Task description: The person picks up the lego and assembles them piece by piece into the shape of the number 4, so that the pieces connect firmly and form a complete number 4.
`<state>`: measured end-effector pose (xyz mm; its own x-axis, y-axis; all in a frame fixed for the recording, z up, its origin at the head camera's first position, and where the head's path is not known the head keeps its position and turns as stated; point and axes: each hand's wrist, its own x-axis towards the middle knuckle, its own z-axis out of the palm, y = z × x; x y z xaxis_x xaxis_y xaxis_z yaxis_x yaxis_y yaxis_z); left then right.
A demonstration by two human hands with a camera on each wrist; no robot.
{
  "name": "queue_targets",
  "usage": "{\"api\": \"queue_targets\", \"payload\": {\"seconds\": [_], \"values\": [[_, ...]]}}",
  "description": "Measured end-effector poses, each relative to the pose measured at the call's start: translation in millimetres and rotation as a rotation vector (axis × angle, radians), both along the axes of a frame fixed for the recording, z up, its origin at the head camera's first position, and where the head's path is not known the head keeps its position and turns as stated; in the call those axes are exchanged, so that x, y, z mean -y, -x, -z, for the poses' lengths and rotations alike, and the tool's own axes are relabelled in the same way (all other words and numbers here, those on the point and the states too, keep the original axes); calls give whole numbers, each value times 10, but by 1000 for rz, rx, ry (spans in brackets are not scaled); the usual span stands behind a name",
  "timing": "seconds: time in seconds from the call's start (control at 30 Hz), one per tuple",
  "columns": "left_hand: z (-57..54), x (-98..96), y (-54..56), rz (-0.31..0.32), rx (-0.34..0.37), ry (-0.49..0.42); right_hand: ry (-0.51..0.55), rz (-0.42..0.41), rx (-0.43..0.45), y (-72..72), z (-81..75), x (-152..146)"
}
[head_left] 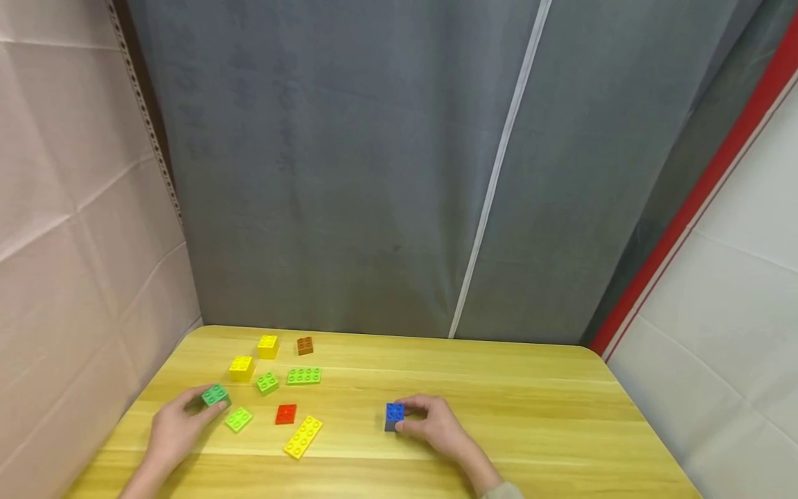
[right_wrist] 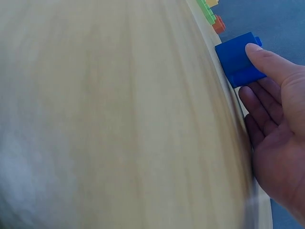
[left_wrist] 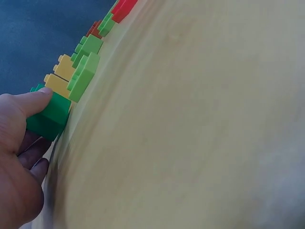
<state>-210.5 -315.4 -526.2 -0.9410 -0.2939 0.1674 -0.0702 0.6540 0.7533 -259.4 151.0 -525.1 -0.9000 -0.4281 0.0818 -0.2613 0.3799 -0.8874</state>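
At the left of the table, my left hand pinches a dark green toy brick between thumb and fingers. The left wrist view shows the thumb on the near side of this green brick, low over the wood. Farther right, my right hand holds a blue toy brick by thumb and fingers, studs up. In the right wrist view the thumb presses one face of the blue brick, and the other fingers lie curled below. A lime brick lies just right of the left hand.
Between the hands lie a red brick and a long yellow brick. Behind them are lime bricks, yellow bricks and a brown brick. A grey curtain hangs behind the wooden table.
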Motion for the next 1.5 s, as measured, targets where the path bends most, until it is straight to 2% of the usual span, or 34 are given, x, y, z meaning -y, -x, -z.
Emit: {"api": "queue_targets", "payload": {"seconds": [0.2, 0.3, 0.4, 0.53, 0.67, 0.9, 1.1, 1.5], "values": [[-149, -62, -33, -16, -11, -49, 5, 7, 8, 11, 18, 1], [-261, -115, -26, 6, -14, -83, -1, 15, 6, 10, 20, 0], [-404, -229, -17, 56, -22, -131, -11, 23, 5, 10, 20, -2], [-590, -447, -11, 162, -41, -188, -13, 30, 9, 11, 27, -2], [-684, -645, 24, 234, -12, -236, -5, 31, 11, 10, 37, 6], [-700, -960, 111, 315, -2, -307, -5, 36, 2, 16, 55, 11], [-682, -1220, 152, 351, 26, -354, -12, 41, -3, 9, 47, 8], [-488, -1657, 235, 549, 30, -425, -18, 45, -1, -11, 24, 10]]}}
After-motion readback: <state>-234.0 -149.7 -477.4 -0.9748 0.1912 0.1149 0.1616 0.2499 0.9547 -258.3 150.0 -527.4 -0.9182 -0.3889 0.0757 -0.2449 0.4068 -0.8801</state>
